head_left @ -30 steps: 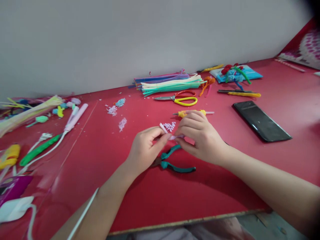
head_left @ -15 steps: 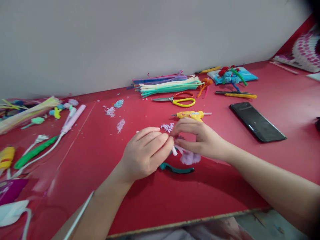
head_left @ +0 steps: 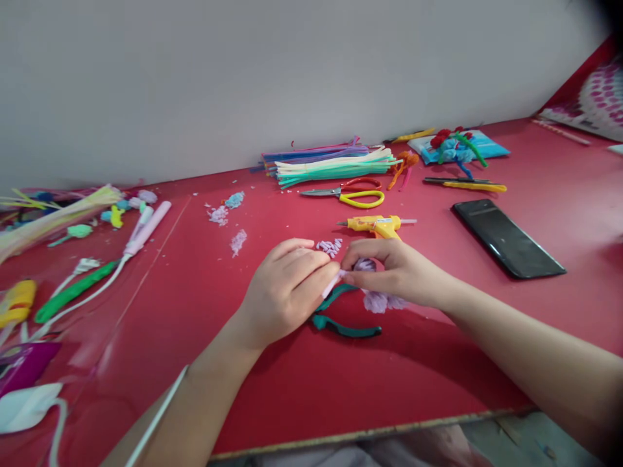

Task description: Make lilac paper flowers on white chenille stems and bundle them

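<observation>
My left hand point(head_left: 289, 285) is closed, its fingers pressed round a short pale lilac pipe cleaner piece point(head_left: 331, 285) whose lower end sticks out. Thumb and forefinger of my right hand point(head_left: 396, 269) pinch near the same piece, fingertips almost touching the left ones. Just under the right hand lie fluffy lilac tufts point(head_left: 376, 302), partly covered by it. Teal-handled pliers point(head_left: 348, 329) rest below both hands, their head hidden by my left hand. Beyond the fingertips is a small heap of cut lilac bits point(head_left: 329, 247).
A yellow glue gun point(head_left: 374, 225), scissors point(head_left: 343, 193) and pipe cleaner bundles point(head_left: 335, 165) lie toward the wall. A black phone point(head_left: 509, 239) is at right. At left are a pink corded tool point(head_left: 148, 230), a green stick point(head_left: 75, 293) and more pipe cleaners point(head_left: 63, 217). Fluff point(head_left: 238, 242) dots the red table point(head_left: 413, 383).
The pipe cleaner piece has swung so its free end points down-left. My right hand has shifted slightly, and more of the pliers shows. The whole view has drifted a little.
</observation>
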`<state>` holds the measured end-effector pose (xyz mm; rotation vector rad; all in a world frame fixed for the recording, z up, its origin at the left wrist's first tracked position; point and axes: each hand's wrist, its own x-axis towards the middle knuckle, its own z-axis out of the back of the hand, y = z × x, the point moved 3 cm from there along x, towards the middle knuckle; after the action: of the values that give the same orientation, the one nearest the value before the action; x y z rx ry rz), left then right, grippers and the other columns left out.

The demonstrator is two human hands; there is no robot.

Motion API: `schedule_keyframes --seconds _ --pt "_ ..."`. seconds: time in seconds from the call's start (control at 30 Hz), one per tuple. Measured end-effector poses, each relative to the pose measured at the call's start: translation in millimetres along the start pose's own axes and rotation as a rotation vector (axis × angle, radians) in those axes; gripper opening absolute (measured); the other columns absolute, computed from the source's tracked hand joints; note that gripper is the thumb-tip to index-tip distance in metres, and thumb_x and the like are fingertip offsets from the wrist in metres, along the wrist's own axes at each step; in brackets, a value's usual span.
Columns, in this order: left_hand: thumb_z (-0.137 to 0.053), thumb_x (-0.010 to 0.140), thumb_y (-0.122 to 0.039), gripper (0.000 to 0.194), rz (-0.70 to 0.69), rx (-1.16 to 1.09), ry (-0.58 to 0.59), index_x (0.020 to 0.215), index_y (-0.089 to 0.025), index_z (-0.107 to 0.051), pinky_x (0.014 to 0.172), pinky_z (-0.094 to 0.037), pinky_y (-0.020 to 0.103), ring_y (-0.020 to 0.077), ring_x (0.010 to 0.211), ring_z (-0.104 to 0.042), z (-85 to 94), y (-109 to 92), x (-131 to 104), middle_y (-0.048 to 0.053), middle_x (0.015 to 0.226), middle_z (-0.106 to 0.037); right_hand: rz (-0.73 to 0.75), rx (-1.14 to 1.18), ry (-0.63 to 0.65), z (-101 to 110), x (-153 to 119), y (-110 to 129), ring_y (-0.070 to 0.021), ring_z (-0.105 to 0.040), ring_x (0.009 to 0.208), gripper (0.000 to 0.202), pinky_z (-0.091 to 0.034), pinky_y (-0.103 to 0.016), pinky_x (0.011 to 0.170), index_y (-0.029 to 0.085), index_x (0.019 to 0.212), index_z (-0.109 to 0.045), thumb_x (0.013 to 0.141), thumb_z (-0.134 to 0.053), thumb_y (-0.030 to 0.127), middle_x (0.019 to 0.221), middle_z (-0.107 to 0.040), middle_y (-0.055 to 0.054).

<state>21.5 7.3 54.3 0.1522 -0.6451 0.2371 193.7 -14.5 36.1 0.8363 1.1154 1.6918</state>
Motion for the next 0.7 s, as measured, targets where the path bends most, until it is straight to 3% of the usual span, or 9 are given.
schedule_keyframes --seconds 0.17,0.27,0.37,0.53,0.7 --pt "-0.055 0.084 -0.01 0.01 -0.016 -0.049 0.03 0.09 -0.014 -0.062 0.084 -0.05 0.037 0.0178 0.079 -0.062 -1.5 -1 1 0.008 0.084 -0.069 -0.02 -0.077 0.001 1 1 0 -0.0121 -0.054 0.067 0.006 -0.042 -0.024 0.063 0.017 0.078 -0.062 0.081 -0.057 0.02 0.072 -0.058 0.001" --pt "-0.057 0.084 -0.012 0.008 0.076 -0.158 0.077 0.088 -0.014 -0.063 0.081 -0.048 0.034 0.0179 0.08 -0.061 -5.5 2 1 0.007 0.084 -0.069 0.112 -0.223 -0.033 -1 2 0 -0.0132 -0.055 0.07 0.008 -0.043 -0.026 0.066 0.017 0.076 -0.061 0.082 -0.056 0.017 0.075 -0.06 -0.001" --pt "-0.057 0.086 -0.016 0.007 0.308 -0.339 0.114 0.084 -0.015 -0.063 0.075 -0.047 0.029 0.0149 0.077 -0.061 -9.9 6 0 0.004 0.083 -0.068 0.312 -0.438 -0.127 -3 1 2 -0.0154 -0.055 0.074 0.009 -0.043 -0.03 0.072 0.017 0.075 -0.061 0.082 -0.055 0.015 0.075 -0.062 -0.003" --pt "-0.059 0.085 -0.03 0.02 0.847 -0.707 0.225 0.07 -0.016 -0.061 0.064 -0.044 0.023 0.012 0.066 -0.056 -16.5 12 -6 -0.001 0.068 -0.061 0.535 -0.779 -0.245 -9 -4 10 -0.017 -0.055 0.08 0.015 -0.04 -0.042 0.092 0.018 0.075 -0.059 0.087 -0.05 0.017 0.075 -0.063 -0.003" --pt "-0.061 0.083 -0.031 0.025 1.118 -1.148 0.325 0.064 -0.015 -0.059 0.057 -0.041 0.021 0.0095 0.056 -0.051 -22.6 15 -11 -0.002 0.059 -0.057 0.712 -1.062 -0.24 -16 -12 16 -0.0175 -0.057 0.092 0.018 -0.029 -0.05 0.108 0.019 0.08 -0.059 0.091 -0.047 0.013 0.075 -0.061 0.0"
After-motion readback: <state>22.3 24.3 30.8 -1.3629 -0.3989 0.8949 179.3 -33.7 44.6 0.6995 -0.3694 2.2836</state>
